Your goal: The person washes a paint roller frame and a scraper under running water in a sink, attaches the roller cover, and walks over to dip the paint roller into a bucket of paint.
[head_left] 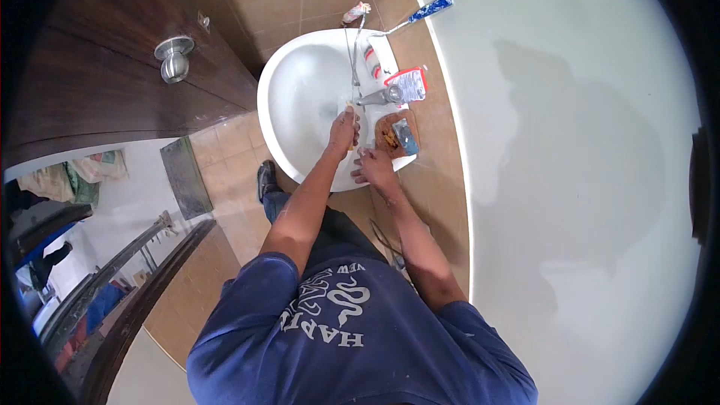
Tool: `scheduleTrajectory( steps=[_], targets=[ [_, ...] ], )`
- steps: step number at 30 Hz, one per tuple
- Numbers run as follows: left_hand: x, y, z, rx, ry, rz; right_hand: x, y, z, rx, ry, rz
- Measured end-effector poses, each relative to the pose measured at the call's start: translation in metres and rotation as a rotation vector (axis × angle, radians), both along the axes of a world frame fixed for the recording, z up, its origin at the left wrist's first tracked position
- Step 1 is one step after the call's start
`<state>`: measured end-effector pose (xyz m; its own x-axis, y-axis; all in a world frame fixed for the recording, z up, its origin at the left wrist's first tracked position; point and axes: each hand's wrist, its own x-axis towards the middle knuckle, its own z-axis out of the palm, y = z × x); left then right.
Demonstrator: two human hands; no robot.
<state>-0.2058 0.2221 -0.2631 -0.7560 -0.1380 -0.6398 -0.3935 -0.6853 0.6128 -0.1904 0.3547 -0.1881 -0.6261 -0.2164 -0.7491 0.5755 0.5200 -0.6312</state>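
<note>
The left hand [343, 133] has its grip closed round a pale yellow item [350, 107] over the sink [279, 75], just beside the tap [382, 96]; the right hand [373, 168], near the sink's near edge, I can't read.

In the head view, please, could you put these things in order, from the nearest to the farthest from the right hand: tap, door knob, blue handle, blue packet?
From the right hand:
1. Blue packet, on the basin's right side.
2. Tap, farther forward on the basin.
3. Blue handle, well forward, by the wall.
4. Door knob, far left, on the door.
</note>
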Motion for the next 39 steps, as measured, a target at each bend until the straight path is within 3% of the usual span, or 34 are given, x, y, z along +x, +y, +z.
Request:
scheduleTrajectory(
  steps=[2,5,8,11,14,17,23,26,29,32,35,39],
  targets=[
    [-0.006,-0.005,-0.006,-0.004,-0.056,-0.046,-0.005,0.018,0.027,-0.02,0.038,0.046],
    [0.002,-0.001,-0.006,0.09,0.076,0.03,-0.018,0.053,0.026,0.432,0.906,0.2],
    [0.012,0.005,-0.014,0.09,0.121,0.065,-0.024,0.054,0.042,0.705,1.072,0.283],
    [0.023,0.003,-0.028,-0.183,0.265,-0.147,-0.024,0.052,0.041,0.724,0.991,0.315],
    [0.021,0.011,-0.003,-0.194,0.275,-0.036,-0.028,0.051,0.036,0.74,0.873,0.302],
    [0.014,0.01,-0.017,-0.025,0.188,-0.005,-0.03,0.05,0.039,0.78,0.933,0.33],
    [0.011,-0.002,0.015,-0.018,-0.028,0.091,-0.043,0.063,0.029,0.791,1.0,0.374],
    [0.019,-0.018,0.008,-0.009,0.017,0.049,-0.04,0.059,0.045,0.77,1.069,0.219],
    [0.031,-0.021,-0.016,-0.109,0.109,0.037,-0.027,0.033,0.064,0.628,1.072,0.207],
    [0.048,-0.031,-0.003,-0.081,0.194,-0.036,-0.021,0.004,0.038,-0.035,0.522,0.06],
    [0.061,-0.039,0.036,-0.039,0.177,-0.041,-0.028,-0.018,0.006,-0.232,0.208,0.079],
    [0.075,-0.054,0.028,-0.174,0.087,-0.045,-0.037,-0.038,-0.024,-0.313,0.338,0.12]
  ],
)
